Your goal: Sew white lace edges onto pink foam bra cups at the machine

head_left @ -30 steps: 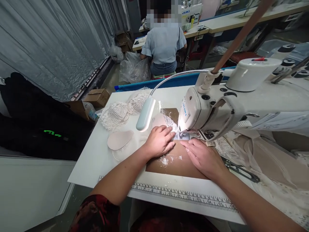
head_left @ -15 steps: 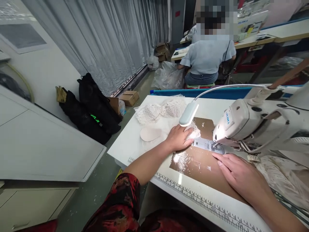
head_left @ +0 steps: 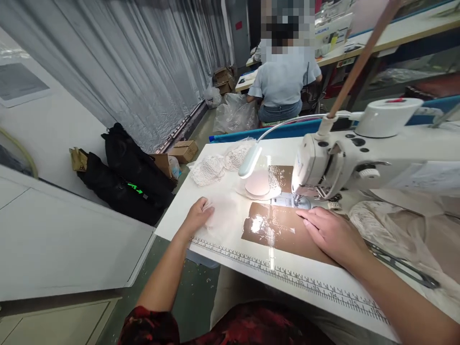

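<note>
My left hand (head_left: 199, 215) is at the left of the table, thumb and fingers closed on the edge of a pale, thin fabric piece (head_left: 224, 215) that is blurred by motion. My right hand (head_left: 328, 235) lies with its fingers stretched out on the brown board (head_left: 276, 225), fingertips just in front of the sewing machine's (head_left: 305, 167) needle area. Left of the needle lies a pinkish-white cup piece (head_left: 258, 183) with white lace at its edge; neither hand touches it. A white lace bra (head_left: 210, 168) rests at the table's far left corner.
A lamp (head_left: 250, 162) on a bendable metal neck hangs over the cup piece. Black scissors (head_left: 402, 263) and heaped pale lace fabric (head_left: 373, 220) lie right of my right hand. A ruler strip (head_left: 266, 266) runs along the front edge. Another person (head_left: 282, 81) sits ahead.
My left hand has left the lace near the needle and moved left, taking hold of the pale fabric piece. My right hand stays by the needle. The view has shifted right.
</note>
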Motion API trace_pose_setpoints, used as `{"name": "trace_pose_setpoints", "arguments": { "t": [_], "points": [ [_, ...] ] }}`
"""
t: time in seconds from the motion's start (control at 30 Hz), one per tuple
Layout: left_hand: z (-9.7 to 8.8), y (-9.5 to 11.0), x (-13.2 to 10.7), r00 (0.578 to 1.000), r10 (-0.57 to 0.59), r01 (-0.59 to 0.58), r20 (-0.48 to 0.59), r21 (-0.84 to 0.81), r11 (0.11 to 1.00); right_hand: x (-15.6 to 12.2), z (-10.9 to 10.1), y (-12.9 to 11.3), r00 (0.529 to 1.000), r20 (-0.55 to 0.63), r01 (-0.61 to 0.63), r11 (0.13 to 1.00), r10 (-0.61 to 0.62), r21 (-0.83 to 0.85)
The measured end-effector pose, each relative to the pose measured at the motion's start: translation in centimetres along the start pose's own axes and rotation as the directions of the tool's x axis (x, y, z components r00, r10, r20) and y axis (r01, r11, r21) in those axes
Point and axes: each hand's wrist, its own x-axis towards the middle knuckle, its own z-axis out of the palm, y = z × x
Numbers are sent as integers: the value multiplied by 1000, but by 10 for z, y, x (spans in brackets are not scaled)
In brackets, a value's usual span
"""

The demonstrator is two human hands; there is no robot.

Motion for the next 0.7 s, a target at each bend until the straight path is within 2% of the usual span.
{"name": "trace_pose_setpoints", "arguments": {
  "t": [0.03, 0.07, 0.1, 0.13, 0.17, 0.2, 0.23, 0.3, 0.37, 0.43, 0.5, 0.53, 0.6, 0.67, 0.7],
  "points": [
    [5, 10, -6, 994, 41, -30, 99, -105, 994, 0, -2, -2, 1000, 3, -16, 1000, 16, 7],
    [11, 23, -9, 967, 114, -46, 229, -283, 958, 1, -4, -4, 999, 0, -37, 999, 37, 23],
    [19, 36, -9, 913, 203, -33, 355, -432, 901, 1, -7, -6, 998, -8, -64, 997, 64, 52],
    [28, 50, -7, 839, 292, -10, 460, -523, 852, 0, -9, -8, 995, -21, -94, 991, 96, 95],
    [38, 63, -3, 768, 359, -2, 530, -558, 830, 0, -12, -9, 992, -34, -119, 982, 125, 147],
    [49, 75, 4, 724, 406, -33, 557, -561, 827, -1, -14, -10, 987, -49, -137, 969, 150, 206],
    [61, 85, 11, 710, 433, -98, 556, -531, 841, -2, -16, -11, 983, -63, -149, 954, 171, 262],
    [84, 100, 26, 746, 433, -248, 506, -392, 886, -6, -21, -11, 981, -80, -136, 926, 175, 352],
    [101, 111, 37, 754, 444, -371, 484, -243, 896, -9, -24, -11, 989, -71, -94, 915, 132, 392],
    [108, 118, 41, 759, 470, -478, 450, -104, 872, -9, -26, -12, 997, -41, -44, 928, 64, 371],
    [107, 124, 39, 775, 526, -570, 352, 30, 821, -8, -26, -14, 1000, -9, -1, 952, 4, 306],
    [105, 126, 37, 766, 567, -614, 303, 83, 785, -7, -25, -15, 1000, 3, 12, 963, -13, 270],
    [102, 130, 30, 702, 655, -705, 279, 139, 696, -5, -23, -15, 999, 18, 32, 976, -36, 217],
    [104, 132, 24, 616, 707, -781, 348, 151, 606, -4, -20, -15, 999, 8, 42, 981, -44, 190],
    [107, 131, 22, 586, 714, -804, 384, 162, 573, -4, -18, -14, 999, -6, 42, 984, -42, 175]
  ]
}}
